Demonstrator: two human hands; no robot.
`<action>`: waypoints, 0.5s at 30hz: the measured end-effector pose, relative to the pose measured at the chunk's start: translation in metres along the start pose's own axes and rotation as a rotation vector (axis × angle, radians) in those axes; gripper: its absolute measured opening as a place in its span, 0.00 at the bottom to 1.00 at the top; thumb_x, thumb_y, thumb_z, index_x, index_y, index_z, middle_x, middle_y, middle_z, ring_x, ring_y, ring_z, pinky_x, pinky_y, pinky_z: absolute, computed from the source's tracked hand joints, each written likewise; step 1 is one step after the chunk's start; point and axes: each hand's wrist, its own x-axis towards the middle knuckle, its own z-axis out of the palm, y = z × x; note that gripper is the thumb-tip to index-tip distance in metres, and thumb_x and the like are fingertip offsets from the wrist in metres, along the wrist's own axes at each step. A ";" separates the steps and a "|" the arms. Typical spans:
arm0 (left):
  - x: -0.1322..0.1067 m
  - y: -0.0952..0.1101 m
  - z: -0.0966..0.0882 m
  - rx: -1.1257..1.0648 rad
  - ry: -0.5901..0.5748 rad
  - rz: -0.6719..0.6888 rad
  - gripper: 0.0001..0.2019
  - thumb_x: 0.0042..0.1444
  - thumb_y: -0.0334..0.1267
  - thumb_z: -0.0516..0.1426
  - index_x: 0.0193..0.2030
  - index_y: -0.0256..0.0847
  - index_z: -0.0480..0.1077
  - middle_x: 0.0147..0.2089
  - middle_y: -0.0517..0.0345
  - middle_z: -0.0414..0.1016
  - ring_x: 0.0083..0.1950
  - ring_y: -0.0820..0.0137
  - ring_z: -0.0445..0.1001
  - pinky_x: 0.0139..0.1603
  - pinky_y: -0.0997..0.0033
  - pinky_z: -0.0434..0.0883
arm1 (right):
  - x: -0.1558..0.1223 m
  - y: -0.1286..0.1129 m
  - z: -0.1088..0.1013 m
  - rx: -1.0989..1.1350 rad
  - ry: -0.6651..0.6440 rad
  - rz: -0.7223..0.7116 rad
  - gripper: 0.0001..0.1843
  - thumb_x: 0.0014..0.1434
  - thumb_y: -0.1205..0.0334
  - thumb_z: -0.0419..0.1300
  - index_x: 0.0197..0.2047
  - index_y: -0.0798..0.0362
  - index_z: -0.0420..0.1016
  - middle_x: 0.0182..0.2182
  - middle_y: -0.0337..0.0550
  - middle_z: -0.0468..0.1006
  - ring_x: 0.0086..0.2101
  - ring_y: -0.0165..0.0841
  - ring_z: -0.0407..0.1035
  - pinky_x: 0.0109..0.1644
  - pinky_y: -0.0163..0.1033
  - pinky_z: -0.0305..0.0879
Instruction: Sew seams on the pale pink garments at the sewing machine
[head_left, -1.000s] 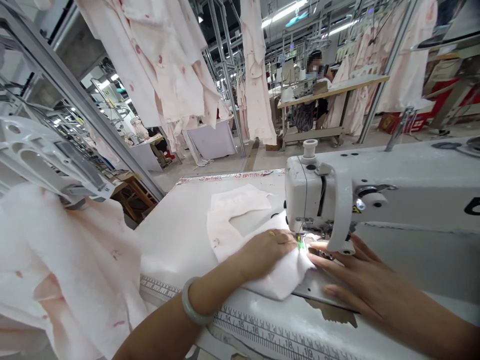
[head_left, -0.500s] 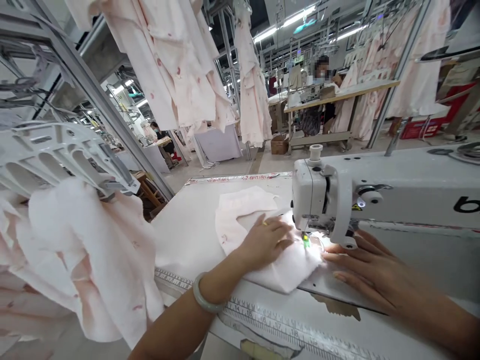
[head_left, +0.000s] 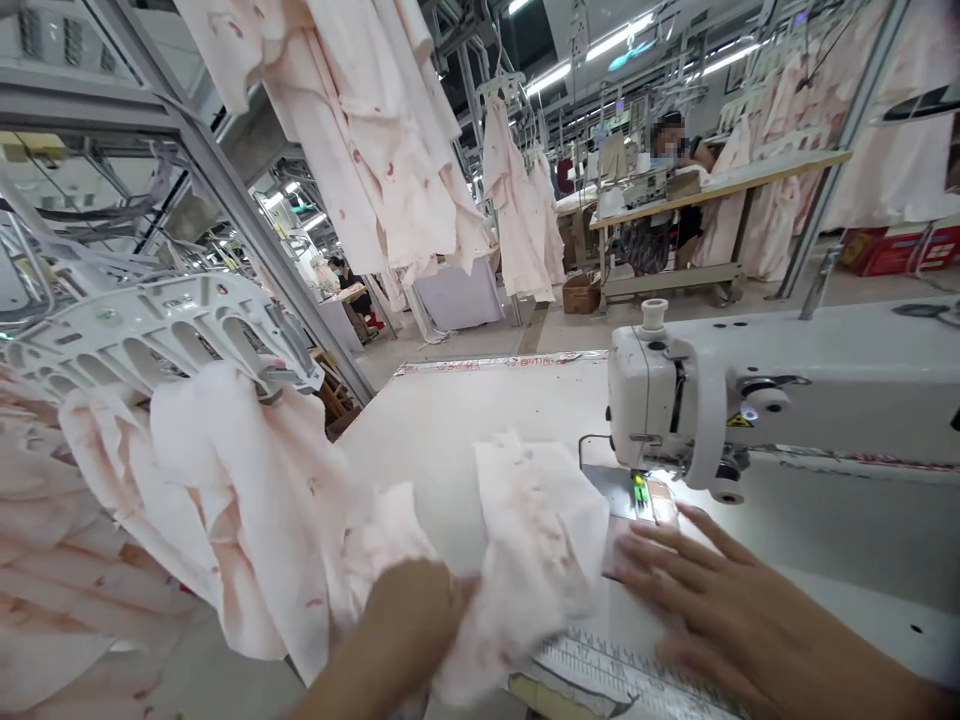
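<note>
Left hand [head_left: 418, 608] grips pale cloth [head_left: 534, 515]; right hand [head_left: 712, 585] lies spread (red lettering [head_left: 538, 361] too small to read).

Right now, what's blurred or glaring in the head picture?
Head view: left hand and the pale cloth beside it are smeared, hiding the grip; right hand slightly soft; sewing machine clearer, with bright glare under its needle head; ceiling lights bright at the top.

R hand [head_left: 701, 595] is palm-down w/ fingers [head_left: 656, 572] spread; L hand [head_left: 416, 605], apart from it, blurred, prob. curled.
</note>
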 end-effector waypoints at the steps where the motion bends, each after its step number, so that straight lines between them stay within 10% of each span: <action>1: -0.014 0.012 0.001 -0.022 -0.099 0.025 0.25 0.71 0.52 0.55 0.25 0.41 0.74 0.20 0.57 0.70 0.23 0.62 0.74 0.27 0.68 0.69 | -0.001 0.004 0.003 -0.039 0.041 0.032 0.25 0.73 0.42 0.61 0.67 0.44 0.77 0.57 0.43 0.83 0.56 0.48 0.79 0.67 0.60 0.71; 4: -0.023 0.046 0.007 -0.121 -0.302 0.182 0.19 0.64 0.56 0.64 0.32 0.42 0.78 0.31 0.55 0.80 0.31 0.60 0.80 0.34 0.64 0.76 | -0.005 0.007 0.009 -0.048 0.109 0.100 0.26 0.76 0.47 0.58 0.72 0.43 0.71 0.59 0.45 0.82 0.56 0.47 0.79 0.65 0.60 0.71; 9: 0.017 0.064 0.015 -0.163 0.023 0.583 0.29 0.68 0.55 0.63 0.66 0.38 0.69 0.73 0.38 0.68 0.74 0.47 0.67 0.74 0.44 0.65 | -0.007 -0.001 0.014 0.016 -0.022 0.053 0.38 0.74 0.43 0.60 0.80 0.41 0.54 0.67 0.45 0.74 0.64 0.47 0.72 0.65 0.57 0.71; 15: 0.027 0.066 0.004 -0.162 -0.068 0.696 0.33 0.62 0.65 0.66 0.60 0.40 0.71 0.63 0.44 0.77 0.66 0.52 0.75 0.70 0.54 0.70 | -0.012 0.015 0.010 -0.120 0.184 0.159 0.23 0.74 0.43 0.59 0.62 0.46 0.80 0.54 0.44 0.85 0.51 0.47 0.80 0.53 0.54 0.73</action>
